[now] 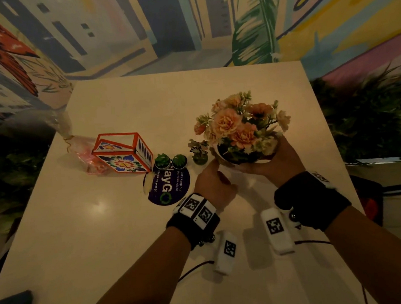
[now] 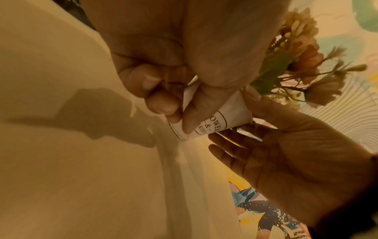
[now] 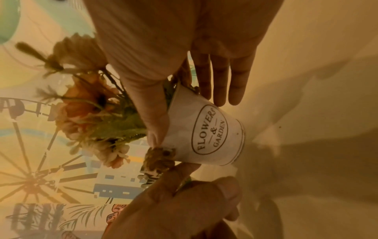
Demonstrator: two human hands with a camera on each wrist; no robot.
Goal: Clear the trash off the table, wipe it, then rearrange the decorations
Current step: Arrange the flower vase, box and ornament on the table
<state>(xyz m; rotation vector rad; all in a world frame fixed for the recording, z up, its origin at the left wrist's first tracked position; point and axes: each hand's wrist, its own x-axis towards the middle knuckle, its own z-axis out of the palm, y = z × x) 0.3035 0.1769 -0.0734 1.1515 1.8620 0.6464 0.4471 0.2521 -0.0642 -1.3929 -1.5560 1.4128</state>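
A white tin pot (image 1: 227, 163) marked "FLOWERS & GARDEN" (image 3: 210, 129) holds peach artificial flowers (image 1: 238, 126). It sits right of centre over the cream table (image 1: 105, 228). My right hand (image 1: 275, 161) grips it from the right, thumb (image 3: 151, 116) on the rim and fingers behind the wall. My left hand (image 1: 214, 177) pinches the pot's left side, with its thumb (image 2: 194, 113) laid on the label (image 2: 212, 127). Whether the base touches the table I cannot tell.
Left of the pot stand a tiny potted plant (image 1: 198, 152) and two green cactus candles (image 1: 162, 160), partly on a round dark sticker (image 1: 167, 186). Farther left are an orange tile-patterned box (image 1: 122, 156) and a plastic bag (image 1: 84, 154). Foliage (image 1: 368, 118) borders the right edge.
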